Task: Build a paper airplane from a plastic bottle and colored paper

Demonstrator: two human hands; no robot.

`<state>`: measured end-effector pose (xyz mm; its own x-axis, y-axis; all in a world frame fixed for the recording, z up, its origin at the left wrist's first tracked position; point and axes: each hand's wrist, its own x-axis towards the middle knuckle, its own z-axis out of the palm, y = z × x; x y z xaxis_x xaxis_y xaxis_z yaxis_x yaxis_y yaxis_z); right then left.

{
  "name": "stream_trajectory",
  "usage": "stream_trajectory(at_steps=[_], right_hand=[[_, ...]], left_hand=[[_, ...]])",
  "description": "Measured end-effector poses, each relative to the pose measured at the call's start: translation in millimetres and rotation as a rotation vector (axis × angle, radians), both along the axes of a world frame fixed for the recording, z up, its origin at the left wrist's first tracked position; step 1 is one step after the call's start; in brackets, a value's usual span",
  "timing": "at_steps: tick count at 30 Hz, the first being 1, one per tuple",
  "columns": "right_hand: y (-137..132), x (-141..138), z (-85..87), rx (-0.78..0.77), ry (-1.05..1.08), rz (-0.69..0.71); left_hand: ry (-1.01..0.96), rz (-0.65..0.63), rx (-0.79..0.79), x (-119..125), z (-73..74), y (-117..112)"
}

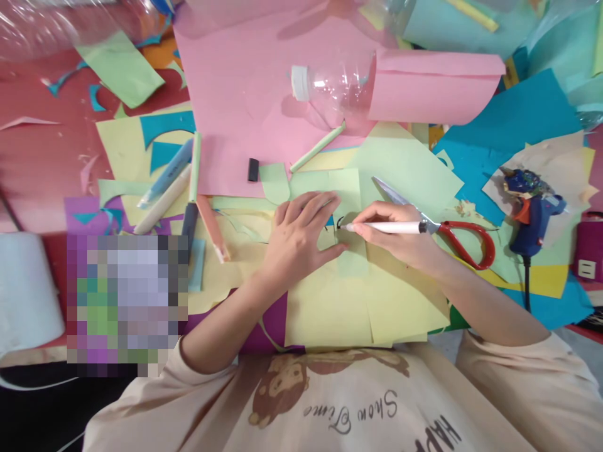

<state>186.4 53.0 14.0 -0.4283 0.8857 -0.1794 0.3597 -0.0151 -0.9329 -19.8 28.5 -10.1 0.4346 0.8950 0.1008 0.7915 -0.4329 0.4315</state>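
My right hand (pixel 393 232) grips a white marker pen (pixel 400 227), its tip touching a light green sheet of paper (pixel 351 188) beside a short dark curved mark. My left hand (pixel 304 229) lies flat on the same sheet, fingers stretched out, to the left of the pen tip. A small blue bit shows between the two hands. Just beyond my right hand lie scissors (pixel 466 242) with red handles, partly covered by that hand. A black pen cap (pixel 253 169) sits above my left hand, near a small green paper piece (pixel 276 182).
A plastic bottle (pixel 336 78) partly wrapped in pink paper (pixel 433 88) lies at the back. To the right rests a blue glue gun (pixel 534 220) with a cord. Markers (pixel 167 172) and paper scraps lie left. A white roll (pixel 28 292) stands at the far left.
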Motion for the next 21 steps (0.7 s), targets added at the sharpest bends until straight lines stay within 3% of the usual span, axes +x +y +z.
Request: stream_trajectory(at_steps=[17, 21], right_hand=[[2.1, 3.0, -0.2, -0.034, -0.001, 0.047], [1.2, 4.3, 2.4, 0.007, 0.034, -0.092]], left_hand=[[0.007, -0.004, 0.017, -0.8, -1.2, 0.7], [0.011, -0.007, 0.034, -0.6, -2.1, 0.6]])
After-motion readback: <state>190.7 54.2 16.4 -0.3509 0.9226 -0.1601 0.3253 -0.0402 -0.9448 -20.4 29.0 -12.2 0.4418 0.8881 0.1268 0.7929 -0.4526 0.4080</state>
